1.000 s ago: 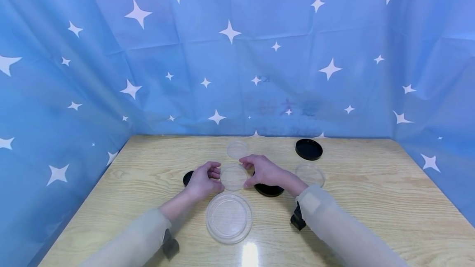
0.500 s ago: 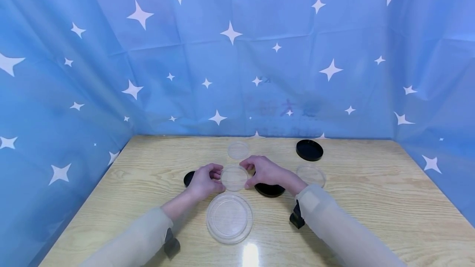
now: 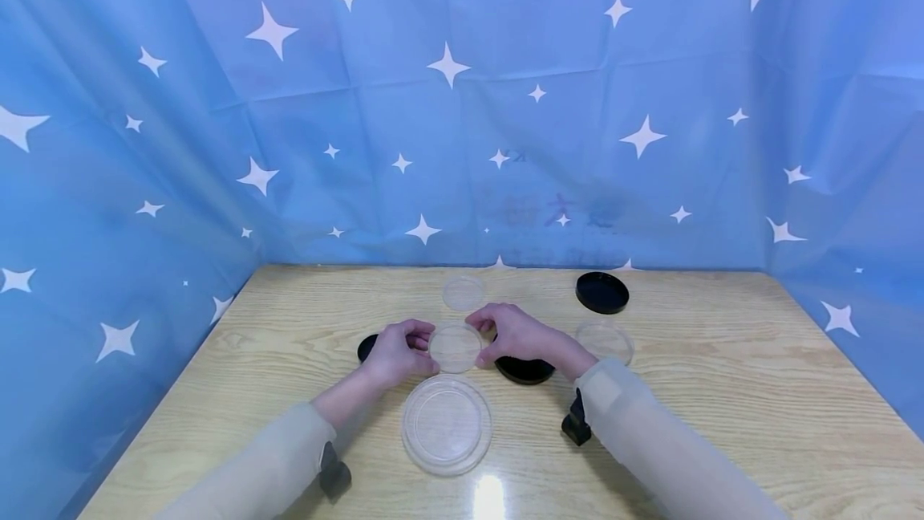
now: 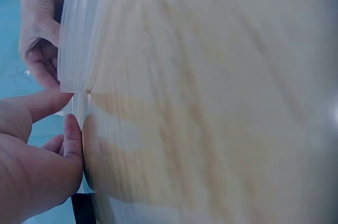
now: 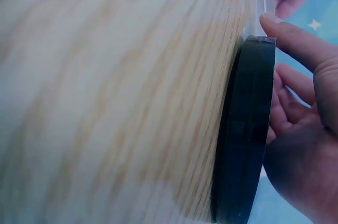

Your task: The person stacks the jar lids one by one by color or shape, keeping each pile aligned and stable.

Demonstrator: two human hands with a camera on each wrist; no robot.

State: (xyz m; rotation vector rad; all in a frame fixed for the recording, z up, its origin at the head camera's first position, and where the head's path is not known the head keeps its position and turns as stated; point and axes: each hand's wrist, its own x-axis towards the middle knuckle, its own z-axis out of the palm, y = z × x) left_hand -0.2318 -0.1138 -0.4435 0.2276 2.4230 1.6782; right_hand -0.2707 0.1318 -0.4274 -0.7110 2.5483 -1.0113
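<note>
In the head view a clear round shallow dish lies on the wooden table between both hands. My left hand holds its left rim between thumb and fingers, and my right hand does the same at the right rim. A larger clear round dish sits just in front, its stepped wall close to the left thumb in the left wrist view. Under the right hand, partly covered, is a black round dish; its side wall fills much of the right wrist view.
A small black round piece is partly hidden behind the left hand. Farther back lie a small clear disc and a black dish. Another clear dish is beyond the right forearm. A starry blue curtain borders the table.
</note>
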